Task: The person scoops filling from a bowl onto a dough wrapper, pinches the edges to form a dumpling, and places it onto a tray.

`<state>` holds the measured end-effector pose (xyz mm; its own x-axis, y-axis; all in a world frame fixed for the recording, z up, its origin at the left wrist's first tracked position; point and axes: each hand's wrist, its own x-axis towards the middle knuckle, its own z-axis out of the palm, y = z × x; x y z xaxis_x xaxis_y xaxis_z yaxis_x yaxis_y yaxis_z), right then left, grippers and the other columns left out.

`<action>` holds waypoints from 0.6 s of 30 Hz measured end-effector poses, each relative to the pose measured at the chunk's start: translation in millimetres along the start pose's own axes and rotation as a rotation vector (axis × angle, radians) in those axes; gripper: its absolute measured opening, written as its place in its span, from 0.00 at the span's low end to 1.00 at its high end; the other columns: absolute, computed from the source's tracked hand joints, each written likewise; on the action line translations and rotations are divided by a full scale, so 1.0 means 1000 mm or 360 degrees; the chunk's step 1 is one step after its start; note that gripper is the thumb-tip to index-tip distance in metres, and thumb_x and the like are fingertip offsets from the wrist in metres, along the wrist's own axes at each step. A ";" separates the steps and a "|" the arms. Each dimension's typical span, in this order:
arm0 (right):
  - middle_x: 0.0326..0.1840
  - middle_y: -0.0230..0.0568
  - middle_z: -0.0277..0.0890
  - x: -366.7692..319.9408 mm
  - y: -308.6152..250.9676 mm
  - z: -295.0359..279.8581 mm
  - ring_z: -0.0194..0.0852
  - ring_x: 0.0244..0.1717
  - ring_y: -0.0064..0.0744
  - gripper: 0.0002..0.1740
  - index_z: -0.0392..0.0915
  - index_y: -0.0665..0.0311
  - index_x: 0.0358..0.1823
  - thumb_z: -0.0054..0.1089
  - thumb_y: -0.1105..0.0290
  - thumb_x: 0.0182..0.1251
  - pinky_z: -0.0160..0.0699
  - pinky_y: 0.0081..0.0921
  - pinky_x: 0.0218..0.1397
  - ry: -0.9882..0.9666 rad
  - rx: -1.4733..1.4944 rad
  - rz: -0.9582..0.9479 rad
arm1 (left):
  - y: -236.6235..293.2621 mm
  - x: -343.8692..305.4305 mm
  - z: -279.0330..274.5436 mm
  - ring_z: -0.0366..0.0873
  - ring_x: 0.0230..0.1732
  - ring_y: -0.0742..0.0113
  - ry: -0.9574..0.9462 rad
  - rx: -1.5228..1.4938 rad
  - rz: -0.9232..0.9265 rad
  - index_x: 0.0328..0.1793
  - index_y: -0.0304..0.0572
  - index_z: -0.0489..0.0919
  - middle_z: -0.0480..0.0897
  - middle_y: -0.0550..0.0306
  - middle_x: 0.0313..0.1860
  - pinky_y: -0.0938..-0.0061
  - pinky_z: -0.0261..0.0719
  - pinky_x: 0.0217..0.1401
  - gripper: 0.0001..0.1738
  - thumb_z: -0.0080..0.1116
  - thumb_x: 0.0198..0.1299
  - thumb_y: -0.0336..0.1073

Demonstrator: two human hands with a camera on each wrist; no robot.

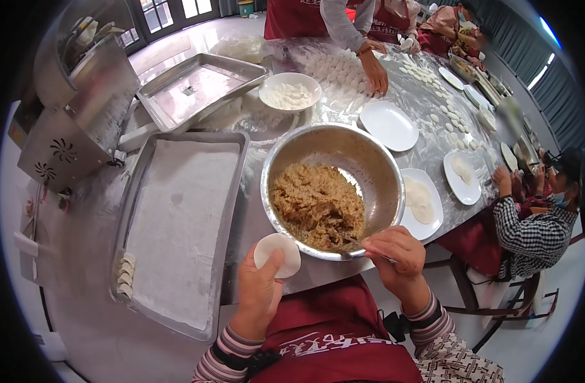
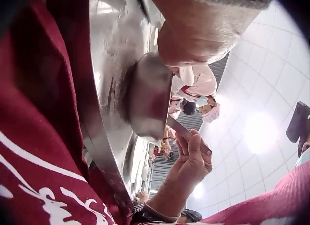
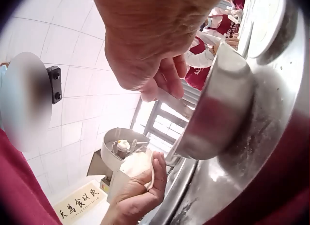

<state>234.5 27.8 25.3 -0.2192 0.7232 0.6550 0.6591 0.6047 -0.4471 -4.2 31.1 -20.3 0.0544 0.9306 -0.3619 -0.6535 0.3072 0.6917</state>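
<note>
In the head view my left hand [image 1: 257, 293] holds a round, pale dumpling wrapper [image 1: 287, 251], the thumb laid across its face. It is beside the near left rim of a large steel bowl [image 1: 385, 169]. Brown minced filling [image 1: 315, 195] is heaped mostly on the bowl's left side. My right hand [image 1: 399, 258] is at the near right rim, pinching the flat metal handle [image 2: 180, 129] of a utensil whose working end is down in the filling, hidden from the wrist views. From the right wrist view, the wrapper [image 3: 138, 163] lies across the left fingers.
A lined metal tray [image 1: 239, 169] with several folded dumplings [image 1: 126, 274] lies left of the bowl. Behind are another tray [image 1: 196, 86] and a flour bowl [image 1: 315, 97]. White plates [image 1: 389, 126] stand right, one bearing wrappers [image 1: 420, 203]. Other people work around the floured table.
</note>
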 end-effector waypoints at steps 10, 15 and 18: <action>0.32 0.42 0.84 -0.018 0.000 0.020 0.84 0.33 0.38 0.09 0.83 0.64 0.34 0.69 0.80 0.50 0.79 0.26 0.35 -0.0082 0.0231 0.0333 | -0.011 0.007 -0.001 0.78 0.54 0.60 -0.0033 -0.0063 0.0060 0.59 0.35 0.71 0.79 0.50 0.52 0.65 0.76 0.60 0.16 0.53 0.68 0.33; 0.31 0.43 0.84 -0.015 -0.010 0.017 0.84 0.32 0.34 0.07 0.84 0.66 0.35 0.67 0.80 0.54 0.79 0.22 0.35 -0.0089 0.0371 0.0550 | -0.010 0.005 0.001 0.78 0.54 0.61 -0.0035 -0.0053 0.0054 0.59 0.37 0.72 0.79 0.51 0.53 0.65 0.76 0.60 0.16 0.53 0.69 0.35; 0.31 0.41 0.84 -0.012 -0.014 0.019 0.83 0.31 0.28 0.05 0.84 0.69 0.37 0.65 0.79 0.59 0.79 0.19 0.36 -0.0018 0.0562 0.0852 | -0.011 0.006 -0.001 0.78 0.54 0.62 -0.0037 -0.0077 0.0061 0.59 0.37 0.72 0.79 0.51 0.52 0.65 0.76 0.60 0.16 0.53 0.69 0.35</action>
<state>214.6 17.1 12.1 0.0656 0.9578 0.2798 0.4035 0.2311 -0.8853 2.5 32.8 -30.5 0.0455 0.9460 -0.3208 -0.6912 0.2617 0.6736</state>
